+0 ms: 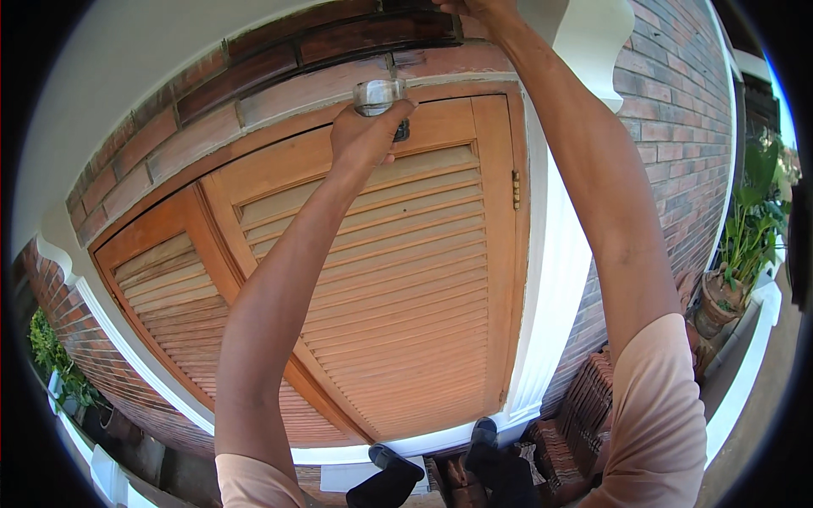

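My left hand is raised in front of the wooden louvered shutters, its fingers wrapped round a small clear glass container. What the glass holds is hard to make out. At the top edge of the picture, my right hand reaches up by the brick band above the shutters. Its fingers look bent together, but the frame cuts them off, and so is whatever they may hold. The upper bricks there are dark and glossy, while the lower row is paler and dull.
White moulding frames the shutters, with a brass hinge at the right. My feet stand near the white sill. Stacked tiles or bricks lie at the lower right. A potted plant stands farther right.
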Demonstrator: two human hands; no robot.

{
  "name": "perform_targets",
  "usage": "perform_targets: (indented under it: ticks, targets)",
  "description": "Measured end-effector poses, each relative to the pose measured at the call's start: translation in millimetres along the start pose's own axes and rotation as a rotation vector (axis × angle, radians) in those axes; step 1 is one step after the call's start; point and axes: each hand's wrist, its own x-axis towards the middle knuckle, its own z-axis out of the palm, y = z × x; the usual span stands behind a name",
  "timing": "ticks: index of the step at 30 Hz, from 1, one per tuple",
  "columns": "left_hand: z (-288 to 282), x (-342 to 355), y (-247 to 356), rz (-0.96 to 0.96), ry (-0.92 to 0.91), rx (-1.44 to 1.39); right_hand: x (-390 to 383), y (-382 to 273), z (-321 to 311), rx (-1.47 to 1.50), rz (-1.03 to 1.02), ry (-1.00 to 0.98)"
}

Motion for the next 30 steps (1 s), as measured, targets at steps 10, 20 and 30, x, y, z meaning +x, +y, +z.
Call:
perform_targets:
  ticks: [10, 20, 30]
  targets:
    - [-3.6, -0.2, 0.4, -0.007, -0.007, 0.016, 21.8, 4.3, -57.0, -0.181, -0.113, 0.034]
    - [-0.7, 2.7, -2.0, 0.004, 0.011, 0.028, 14.6, -7.2, -48.7, -0.187, -0.137, 0.099]
    - [6.0, 0.2, -0.1, 0.02, -0.01, 0.016, -10.8, -51.5, -76.4, -1.172, -0.92, 0.311]
